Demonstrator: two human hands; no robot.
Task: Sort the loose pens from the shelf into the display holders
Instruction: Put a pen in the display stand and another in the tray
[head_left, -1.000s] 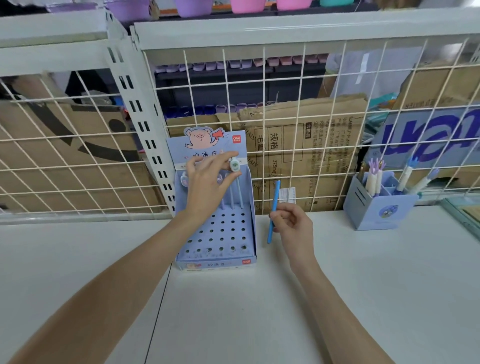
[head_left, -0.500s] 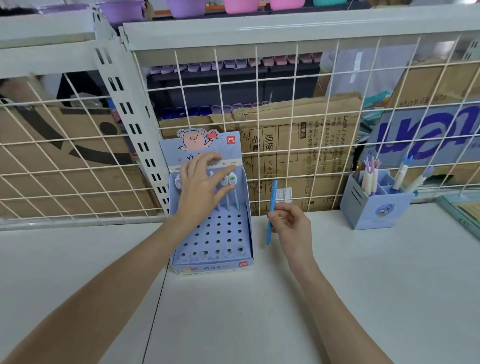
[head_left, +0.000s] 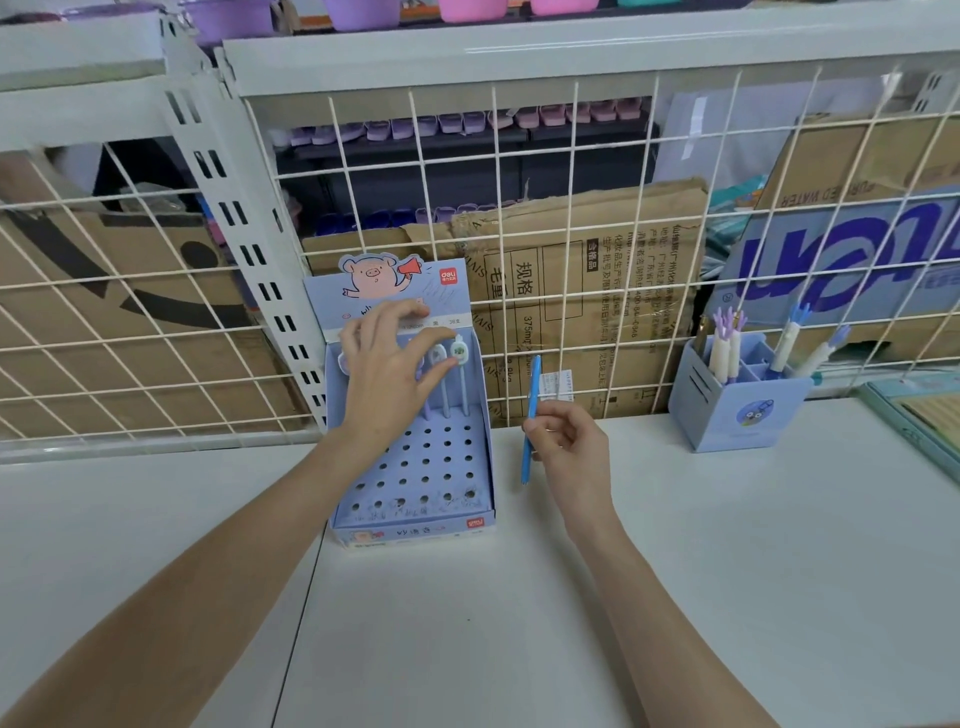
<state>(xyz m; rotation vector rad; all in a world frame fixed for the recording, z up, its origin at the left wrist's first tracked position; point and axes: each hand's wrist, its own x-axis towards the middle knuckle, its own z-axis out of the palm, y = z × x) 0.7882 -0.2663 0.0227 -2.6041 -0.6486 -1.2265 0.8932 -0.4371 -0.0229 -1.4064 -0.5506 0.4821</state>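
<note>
Left hand (head_left: 387, 376) spread over capped pens (head_left: 453, 376) standing in the back row of the display holder (head_left: 415, 473), fingertips touching their tops. Right hand (head_left: 569, 449) just beside, fingers (head_left: 540, 423) pinching an upright blue pen (head_left: 531, 421) mid-barrel. Likely light, stiff, smooth; best gripped mid-barrel. Farther right on the shelf (head_left: 727, 545), a compartment holder (head_left: 737, 402) with pens.

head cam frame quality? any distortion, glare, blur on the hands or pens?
Head view: wide-angle bowing curves the wire grid and the shelf edge; lighting flat, shadows faint, a mild glare streak on the upper shelf rail; left hand and right hand with the blue pen fairly sharp; overall soft, box print barely legible.
</note>
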